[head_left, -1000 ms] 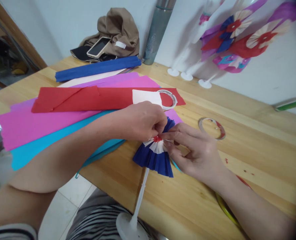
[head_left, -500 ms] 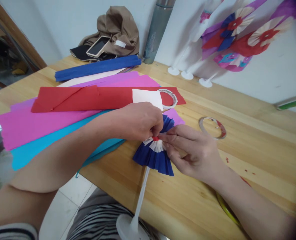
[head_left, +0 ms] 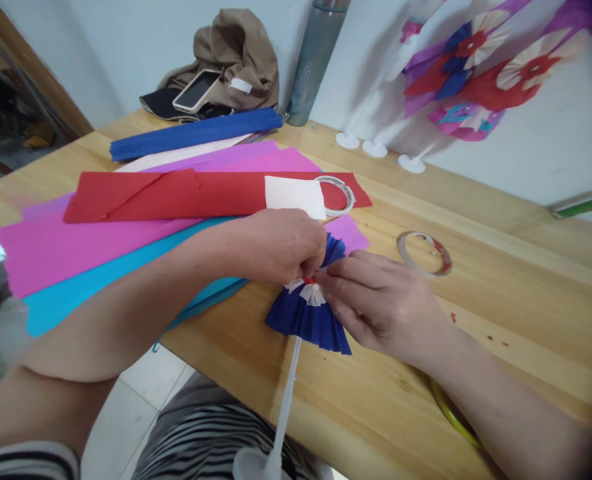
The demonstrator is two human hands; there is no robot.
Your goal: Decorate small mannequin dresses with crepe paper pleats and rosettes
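A pleated paper flower [head_left: 309,317] with a blue outer ring, a white inner ring and a small red centre lies on the wooden table [head_left: 501,300], fixed to a white stick with a round base [head_left: 256,463] that hangs past the near edge. My left hand [head_left: 276,245] is closed, its fingertips pinching the red centre from the left. My right hand [head_left: 381,303] lies over the flower's right half, fingers pressed together against the centre.
Long crepe paper sheets in red [head_left: 176,193], pink, teal, purple and blue [head_left: 196,133] cover the left of the table. Two tape rings [head_left: 423,253] lie nearby. Finished paper flowers on stands [head_left: 466,73], a bottle [head_left: 316,60], and a cloth with a phone [head_left: 196,90] sit at the back.
Both hands have closed in on the flower's centre, so less of the white and red shows. The flower and stick have shifted slightly toward me.
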